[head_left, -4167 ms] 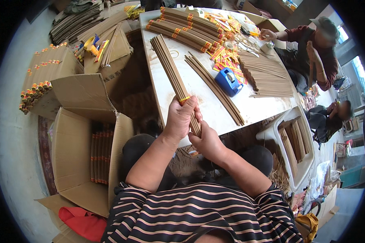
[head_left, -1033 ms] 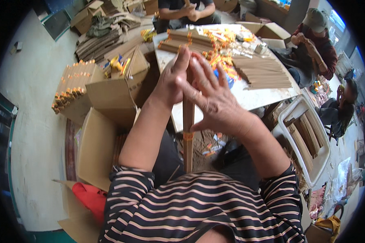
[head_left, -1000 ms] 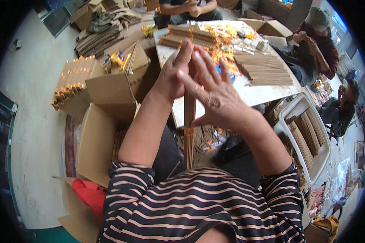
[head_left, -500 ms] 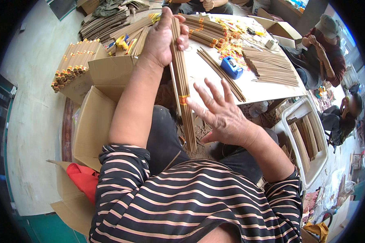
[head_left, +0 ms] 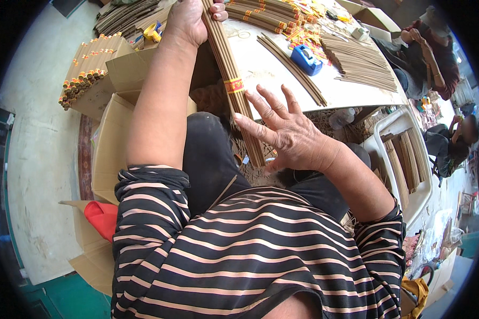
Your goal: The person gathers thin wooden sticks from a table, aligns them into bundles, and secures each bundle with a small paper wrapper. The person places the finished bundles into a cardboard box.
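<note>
My left hand point(head_left: 191, 22) is closed round the upper part of a bundle of brown incense sticks point(head_left: 222, 57), which slants down over my lap. A red and yellow paper band point(head_left: 233, 85) wraps the bundle at its middle. My right hand point(head_left: 292, 133) is spread beside the bundle's lower half, fingers apart, the index fingertip close to the sticks; whether it touches them I cannot tell. On the white table point(head_left: 346, 103) ahead, a few loose incense sticks point(head_left: 292, 69) lie beside a blue tape dispenser point(head_left: 306, 59).
Banded bundles point(head_left: 93, 56) are stacked at the left, near an open cardboard box point(head_left: 114, 135). Loose sticks point(head_left: 359, 61) fan across the table's right side. A white plastic tub point(head_left: 380, 135) at the right holds more sticks. A person point(head_left: 434, 58) sits beyond the table's right end.
The bundle has turned, so its red band now shows a wider face. My left hand is nearer the top edge; the surroundings have also shifted up in the view. My right hand stays spread.
</note>
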A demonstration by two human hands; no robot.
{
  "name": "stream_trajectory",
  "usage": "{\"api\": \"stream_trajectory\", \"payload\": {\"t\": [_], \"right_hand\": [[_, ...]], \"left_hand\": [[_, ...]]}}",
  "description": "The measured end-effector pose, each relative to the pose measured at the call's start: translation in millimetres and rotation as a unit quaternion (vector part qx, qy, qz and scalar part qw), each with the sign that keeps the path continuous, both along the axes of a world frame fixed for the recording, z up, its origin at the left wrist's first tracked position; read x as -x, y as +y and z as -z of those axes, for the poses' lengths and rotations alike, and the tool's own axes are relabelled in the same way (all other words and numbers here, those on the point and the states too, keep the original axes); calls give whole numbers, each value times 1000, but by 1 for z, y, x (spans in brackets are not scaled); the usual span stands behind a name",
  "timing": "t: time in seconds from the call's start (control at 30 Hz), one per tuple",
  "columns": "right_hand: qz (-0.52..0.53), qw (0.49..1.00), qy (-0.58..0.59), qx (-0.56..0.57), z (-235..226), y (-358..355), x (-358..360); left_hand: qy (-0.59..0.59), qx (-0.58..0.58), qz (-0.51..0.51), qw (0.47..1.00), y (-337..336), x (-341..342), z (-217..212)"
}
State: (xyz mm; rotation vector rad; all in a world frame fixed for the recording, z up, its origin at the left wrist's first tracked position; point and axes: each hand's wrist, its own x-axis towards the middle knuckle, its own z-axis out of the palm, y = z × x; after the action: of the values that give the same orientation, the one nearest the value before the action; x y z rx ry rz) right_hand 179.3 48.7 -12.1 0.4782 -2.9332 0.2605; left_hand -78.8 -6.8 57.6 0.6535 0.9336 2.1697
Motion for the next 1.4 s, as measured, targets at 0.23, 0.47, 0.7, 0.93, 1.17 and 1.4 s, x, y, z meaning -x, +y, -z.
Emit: {"api": "stream_trajectory", "payload": {"t": [0.23, 0.47, 0.7, 0.93, 1.17, 1.4], "right_hand": [[-7, 1000, -21, 3, -8, -1, 2], [94, 833, -140, 527, 4, -5, 20], [158, 685, -162, 692, 0, -15, 41], [169, 711, -185, 657, -5, -2, 39], [258, 877, 45, 402, 10, 4, 43], [95, 730, -207, 645, -16, 1, 25]], "left_hand": [[10, -8, 11, 1000, 0, 6, 7], [-55, -53, 31, 997, 0, -9, 13], [-62, -64, 42, 995, -1, -43, 10], [57, -59, 26, 996, -4, -58, -7], [89, -73, -112, 987, -4, -88, -17], [84, -138, 86, 983, -10, -80, -18]]}}
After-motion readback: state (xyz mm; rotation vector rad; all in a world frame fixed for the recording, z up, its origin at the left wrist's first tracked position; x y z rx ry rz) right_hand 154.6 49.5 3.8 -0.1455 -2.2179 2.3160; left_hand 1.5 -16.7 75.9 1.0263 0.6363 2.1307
